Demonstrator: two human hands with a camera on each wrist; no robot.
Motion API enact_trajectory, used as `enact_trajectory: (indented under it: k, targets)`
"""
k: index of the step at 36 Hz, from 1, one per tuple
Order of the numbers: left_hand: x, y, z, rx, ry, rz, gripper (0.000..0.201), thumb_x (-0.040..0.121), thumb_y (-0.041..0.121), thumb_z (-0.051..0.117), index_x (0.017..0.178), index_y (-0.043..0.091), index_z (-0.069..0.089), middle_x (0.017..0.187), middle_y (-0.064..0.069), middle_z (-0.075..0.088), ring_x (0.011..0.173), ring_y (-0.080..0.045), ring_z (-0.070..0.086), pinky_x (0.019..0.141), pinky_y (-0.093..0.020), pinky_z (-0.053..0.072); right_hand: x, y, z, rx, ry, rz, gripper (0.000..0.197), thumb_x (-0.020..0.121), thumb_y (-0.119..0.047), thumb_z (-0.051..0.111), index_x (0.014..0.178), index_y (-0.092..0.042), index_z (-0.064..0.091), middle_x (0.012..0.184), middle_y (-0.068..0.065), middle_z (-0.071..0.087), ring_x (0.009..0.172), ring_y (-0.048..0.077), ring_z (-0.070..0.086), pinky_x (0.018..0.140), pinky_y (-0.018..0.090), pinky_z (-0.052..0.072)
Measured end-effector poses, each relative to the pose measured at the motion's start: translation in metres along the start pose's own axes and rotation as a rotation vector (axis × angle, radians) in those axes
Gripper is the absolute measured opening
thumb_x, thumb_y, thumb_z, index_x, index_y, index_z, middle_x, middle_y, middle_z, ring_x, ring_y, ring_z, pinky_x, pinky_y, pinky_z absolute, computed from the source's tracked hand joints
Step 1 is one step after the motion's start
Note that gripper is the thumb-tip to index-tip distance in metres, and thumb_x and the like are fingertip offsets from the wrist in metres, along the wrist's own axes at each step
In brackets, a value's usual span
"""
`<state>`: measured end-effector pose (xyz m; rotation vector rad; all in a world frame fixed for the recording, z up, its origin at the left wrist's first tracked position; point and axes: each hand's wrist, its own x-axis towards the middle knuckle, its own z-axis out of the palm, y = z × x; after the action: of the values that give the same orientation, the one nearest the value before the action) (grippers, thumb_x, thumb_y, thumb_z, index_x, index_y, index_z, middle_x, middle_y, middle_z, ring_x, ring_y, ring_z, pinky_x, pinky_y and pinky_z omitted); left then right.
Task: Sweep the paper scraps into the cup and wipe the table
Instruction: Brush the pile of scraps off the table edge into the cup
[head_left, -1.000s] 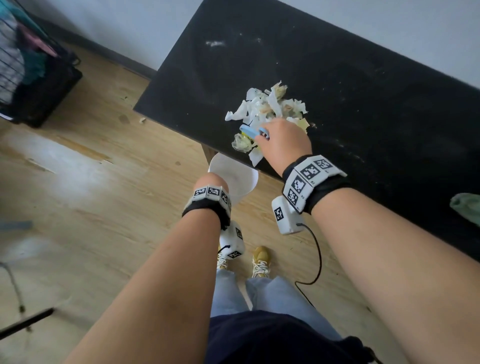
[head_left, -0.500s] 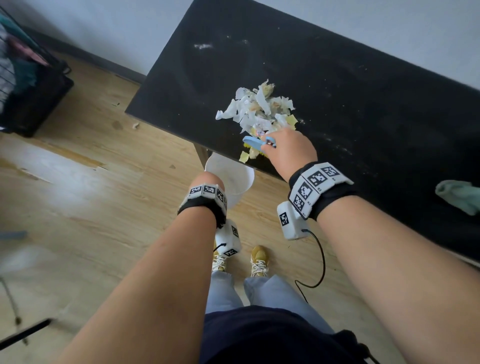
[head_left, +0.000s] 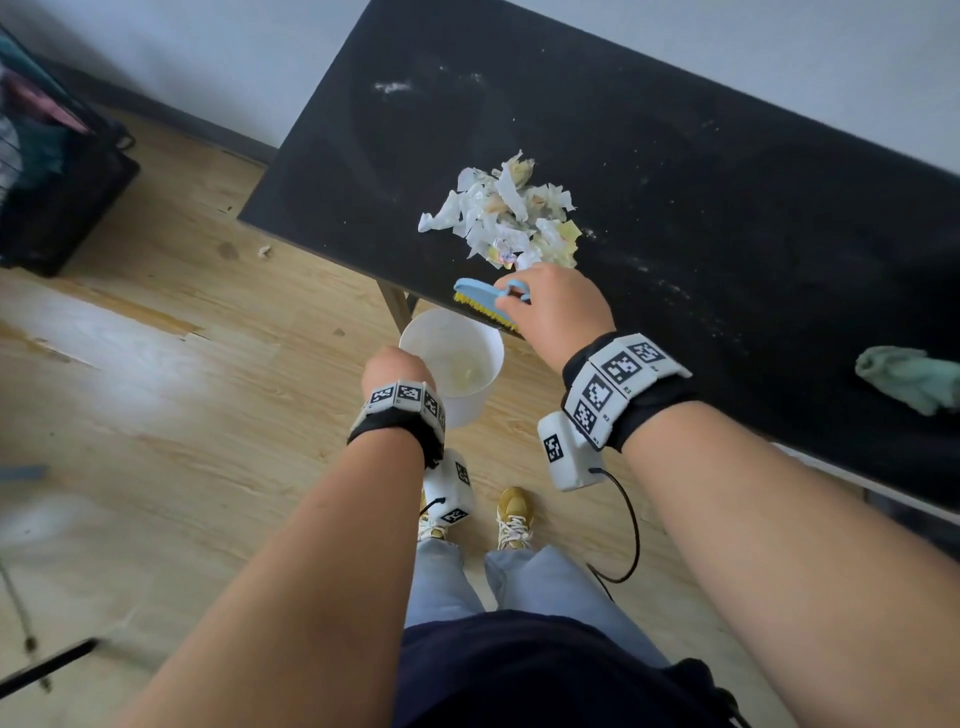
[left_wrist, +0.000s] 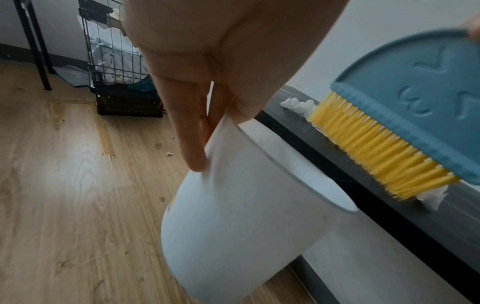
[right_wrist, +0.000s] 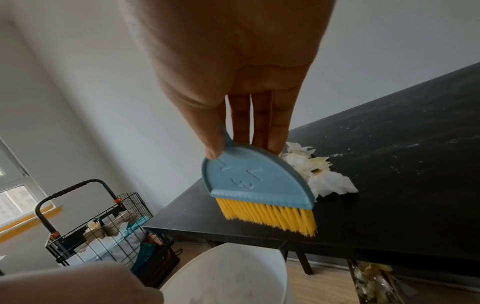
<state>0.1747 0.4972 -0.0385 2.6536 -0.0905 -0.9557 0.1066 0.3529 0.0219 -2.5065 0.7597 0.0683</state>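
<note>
Since a second ago, brush (head_left: 485, 304) drawn back from scrap pile to table (head_left: 675, 171) edge, held pinched by right hand (head_left: 558, 306); bristles at the edge above cup (head_left: 454, 364). Cup now seen more fully, gripped at rim by left hand (head_left: 395, 366) just below the edge; few pale scraps inside. Paper scraps (head_left: 506, 215) mostly heaped on table. Green cloth (head_left: 909, 376) well apart at right.

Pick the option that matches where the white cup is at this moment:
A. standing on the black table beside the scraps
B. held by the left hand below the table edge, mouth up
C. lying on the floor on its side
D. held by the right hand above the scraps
B: the left hand pinches the rim of the white cup just below the edge of the black table, while the right hand holds the brush.
</note>
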Motion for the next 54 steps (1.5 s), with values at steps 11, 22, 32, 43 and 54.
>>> enact_trajectory:
  k: [11,22,32,43,54]
  targets:
    - [0.013,-0.009,0.015,-0.188,0.076,-0.156,0.034,0.086,0.008,0.053,0.055,0.005,0.040,0.057,-0.009,0.044,0.058,-0.028,0.044,0.054,-0.026,0.035,-0.007,0.014,0.006,-0.009,-0.018,-0.029,0.023,0.095,-0.024,0.051,0.102,-0.012,0.069,0.096,0.009,0.066,0.083,0.025,0.063,0.075,0.042,0.055]
    - [-0.001,0.003,0.041,-0.232,0.120,-0.147,0.037,0.085,0.010,0.054,0.052,0.008,0.037,0.052,-0.006,0.037,0.045,-0.022,0.030,0.046,-0.023,0.024,-0.008,0.052,-0.028,0.093,0.273,-0.021,0.028,0.095,-0.025,0.052,0.116,-0.014,0.067,0.106,0.004,0.065,0.090,0.018,0.063,0.078,0.033,0.054]
    - [-0.009,0.023,0.067,-0.242,0.156,-0.124,0.038,0.083,0.011,0.054,0.049,0.010,0.038,0.051,-0.006,0.037,0.045,-0.022,0.029,0.047,-0.021,0.024,0.006,0.106,-0.052,-0.016,0.316,0.164,0.024,0.097,-0.022,0.047,0.109,-0.013,0.066,0.104,0.007,0.064,0.091,0.024,0.064,0.077,0.038,0.054]
    - [-0.009,0.024,0.077,-0.249,0.211,-0.081,0.040,0.080,0.008,0.054,0.046,0.012,0.034,0.050,-0.006,0.031,0.049,-0.022,0.025,0.053,-0.024,0.023,-0.004,0.100,-0.037,-0.015,0.122,0.130,0.024,0.094,-0.024,0.047,0.073,-0.013,0.050,0.074,0.005,0.055,0.073,0.025,0.056,0.065,0.034,0.046]
    - [-0.008,0.025,0.080,-0.255,0.248,-0.079,0.042,0.082,0.009,0.054,0.045,0.013,0.033,0.048,-0.004,0.027,0.047,-0.021,0.021,0.050,-0.023,0.019,-0.022,0.086,-0.028,0.075,0.069,0.014,0.029,0.089,-0.030,0.053,0.076,-0.005,0.063,0.069,0.008,0.064,0.067,0.028,0.064,0.060,0.040,0.056]
